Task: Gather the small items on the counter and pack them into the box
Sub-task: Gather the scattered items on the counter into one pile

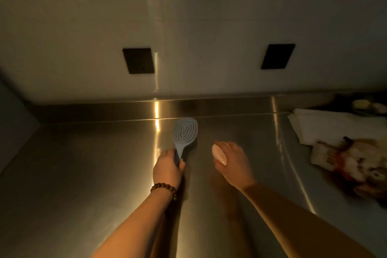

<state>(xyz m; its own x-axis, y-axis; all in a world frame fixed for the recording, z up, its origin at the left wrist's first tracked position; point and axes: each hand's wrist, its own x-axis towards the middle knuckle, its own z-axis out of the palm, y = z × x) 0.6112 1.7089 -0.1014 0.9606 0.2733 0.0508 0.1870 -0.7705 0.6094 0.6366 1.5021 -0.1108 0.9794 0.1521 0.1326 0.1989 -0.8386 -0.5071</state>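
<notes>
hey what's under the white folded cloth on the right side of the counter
The white folded cloth lies flat on the steel counter. Its near corner is overlapped by a blurred patterned item. Whatever the cloth covers is hidden.

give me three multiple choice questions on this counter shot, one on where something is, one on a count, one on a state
1. Where does the hairbrush head point?
A. toward the back wall
B. toward the person
C. off the right edge

2. How many dark plates are on the wall?
A. one
B. two
C. four

3. What is the left hand doing?
A. resting flat on the counter
B. gripping the brush handle
C. hanging empty in the air

Answers: 1 A, the oval head lies near the backsplash. 2 B, two rectangles show. 3 B, fingers wrap the handle, while the right hand holds a pale oval item.
</notes>
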